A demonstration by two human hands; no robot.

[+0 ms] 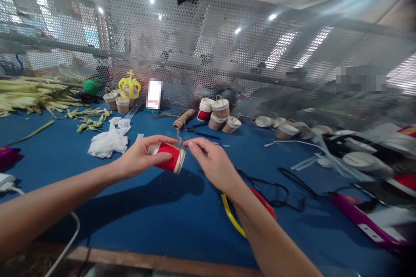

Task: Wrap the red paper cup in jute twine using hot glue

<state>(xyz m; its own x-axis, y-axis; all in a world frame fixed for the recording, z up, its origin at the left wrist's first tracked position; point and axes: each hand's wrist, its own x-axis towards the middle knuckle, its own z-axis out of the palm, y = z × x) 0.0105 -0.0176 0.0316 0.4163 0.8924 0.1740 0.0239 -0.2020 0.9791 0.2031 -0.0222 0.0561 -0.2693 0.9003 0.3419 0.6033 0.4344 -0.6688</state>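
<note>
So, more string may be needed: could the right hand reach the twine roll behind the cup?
Probably yes: the twine roll lies just beyond the right hand with only bare blue mat between, though its fingers now pinch string at the red cup.

Both forearms reach forward, left grip [139,159] curled closed, right grip [212,163] pinched at the fingertips.

My blue table [169,220] carries green leaf strips [29,95], a crumpled white bag [108,142], a twine roll [183,119] and twine-wrapped paper cups [221,114].
</note>
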